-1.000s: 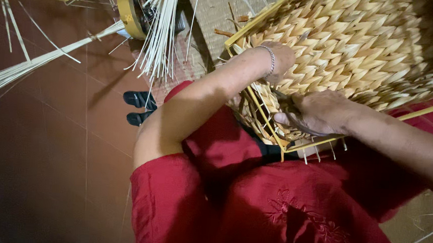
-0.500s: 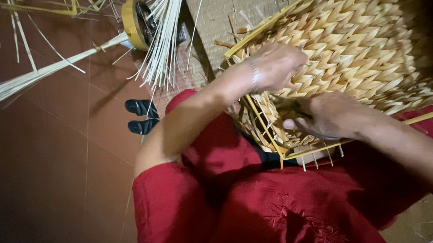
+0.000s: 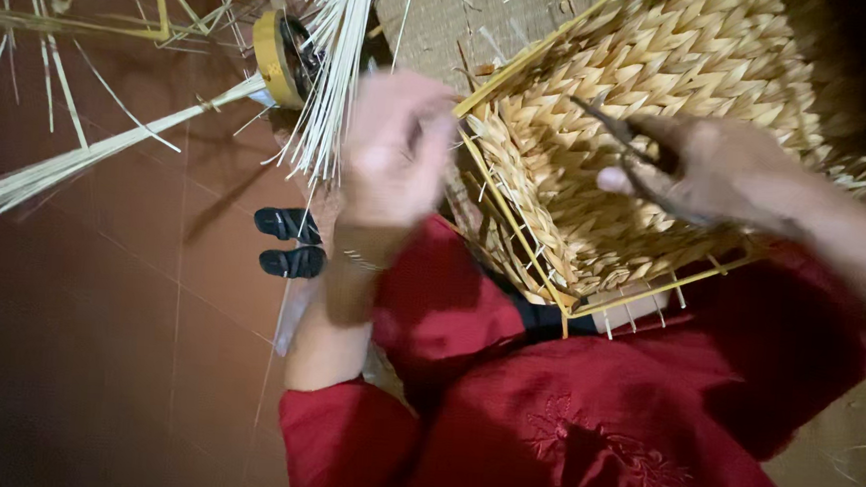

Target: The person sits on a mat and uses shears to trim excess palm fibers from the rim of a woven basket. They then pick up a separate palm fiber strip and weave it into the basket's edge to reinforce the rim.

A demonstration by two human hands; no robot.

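Observation:
A woven straw basket (image 3: pixel 652 96) on a yellow wire frame (image 3: pixel 514 228) rests on my lap, over red clothing. My left hand (image 3: pixel 394 151) is blurred and hovers at the basket's upper left corner, fingers curled; I cannot make out a strand in it. My right hand (image 3: pixel 718 171) lies over the woven face and grips dark metal scissors (image 3: pixel 620 135), whose tips point left across the weave. Short wire ends stick out along the basket's lower rim.
A bundle of pale straw strands (image 3: pixel 339 67) hangs beside a yellow tape roll (image 3: pixel 276 58). Another long bundle (image 3: pixel 46 175) lies across the red-brown tile floor. Black sandals (image 3: pixel 288 245) sit by my left arm. A bare yellow wire frame (image 3: pixel 116 24) lies far left.
My left hand has left the basket's side and swung up and left to its corner. My right hand has risen from the lower rim onto the woven face, with the scissors now showing.

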